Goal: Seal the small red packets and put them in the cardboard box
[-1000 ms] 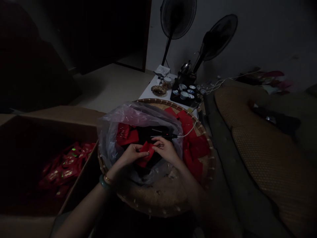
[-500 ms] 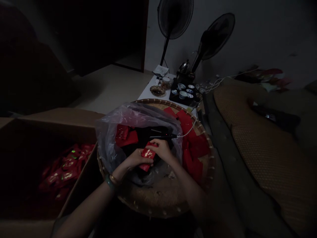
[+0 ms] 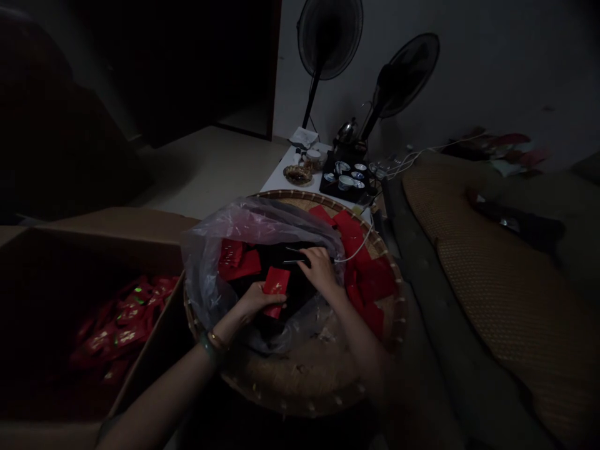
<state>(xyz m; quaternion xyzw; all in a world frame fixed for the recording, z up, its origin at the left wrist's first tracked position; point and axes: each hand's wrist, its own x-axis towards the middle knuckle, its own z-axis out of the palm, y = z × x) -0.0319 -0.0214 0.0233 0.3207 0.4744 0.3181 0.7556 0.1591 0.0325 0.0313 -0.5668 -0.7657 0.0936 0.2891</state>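
My left hand (image 3: 255, 300) is closed around a small red packet (image 3: 276, 284) with gold print, thumb laid across its lower face. Slightly above and to the right, my right hand (image 3: 319, 269) has its fingers closed over the dark handle of a corded tool, whose slim metal prong (image 3: 294, 261) points left from the fingertips. The handle itself is mostly covered by the hand. Both hands are over an open clear plastic bag (image 3: 206, 244) with dark contents. Other red packets (image 3: 241, 264) lie at the bag's left side.
A round woven tray (image 3: 290, 375) bears the bag and more red packets (image 3: 349, 231) on its right. At left stands a cardboard box (image 3: 117, 219) with shiny red packages (image 3: 126, 325). Behind are a tea set (image 3: 345, 182) and two fans (image 3: 330, 37). A white cord (image 3: 359, 250) crosses the tray's rim.
My right hand has left the red packet and moved up and right onto the corded tool. The packet stays in my left hand, its upper end now uncovered.
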